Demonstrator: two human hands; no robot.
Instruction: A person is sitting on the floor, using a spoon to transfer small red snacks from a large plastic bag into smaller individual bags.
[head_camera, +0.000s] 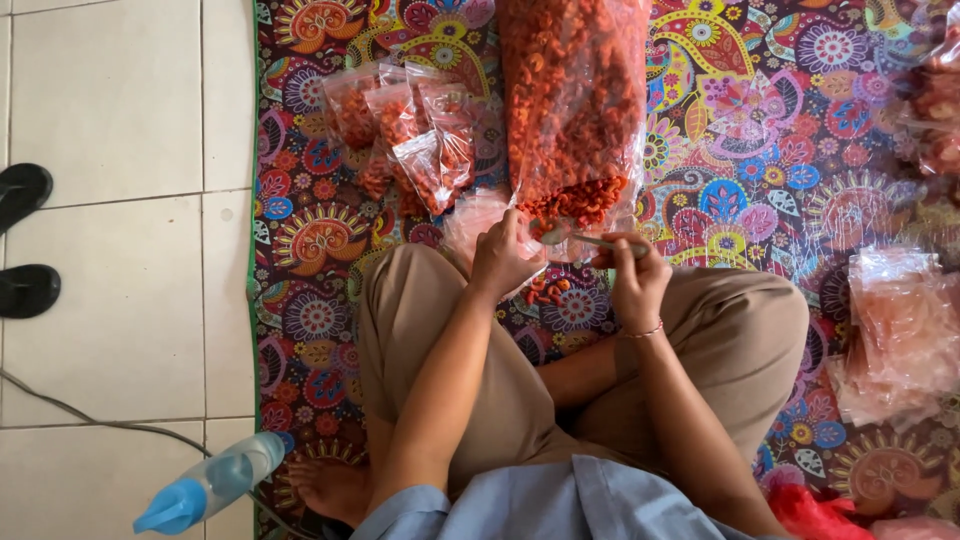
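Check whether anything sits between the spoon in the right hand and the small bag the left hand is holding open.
Nothing visible does. The spoon in the right hand sits right beside the small bag held by the left hand.

big snack sack (572, 100) blocks fwd, filled pouches (410, 135) front-left, empty bag stack (900, 335) right, mat (740, 180) btwn open

Person seen from above, light blue collared cotton shirt (560, 500) with short sleeves, loose khaki-brown cloth trousers (740, 340) creased at the knees, thin beaded bracelet (643, 331) on the right wrist, bare forearms, left hand (503, 258), right hand (636, 280), bare foot (325, 487)
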